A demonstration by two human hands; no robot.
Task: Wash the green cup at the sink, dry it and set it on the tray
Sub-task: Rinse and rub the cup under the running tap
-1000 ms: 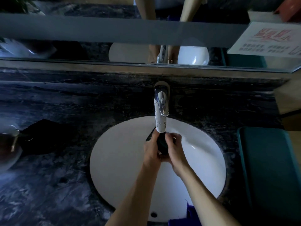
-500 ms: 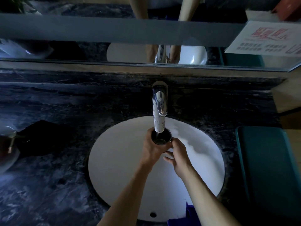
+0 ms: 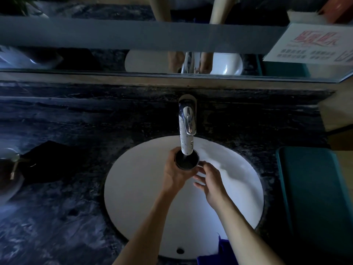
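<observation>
Green cup (image 3: 186, 160): upright, long axis vertical, mouth up directly under the faucet (image 3: 187, 129) spout, over the white sink (image 3: 133, 188). Left hand (image 3: 176, 174): fingers curled round the cup's side, gripping it. Right hand (image 3: 211, 181): fingers loosely spread just beside the cup, holding nothing; teal tray (image 3: 313, 188) on the table (image 3: 57, 217), right of the sink.

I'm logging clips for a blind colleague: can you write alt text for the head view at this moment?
Over a white sink, the left hand holds a dark cup upright, mouth up, under the tap, while the right hand hovers beside it with loose fingers. A teal tray sits on the dark stone counter to the right.
</observation>
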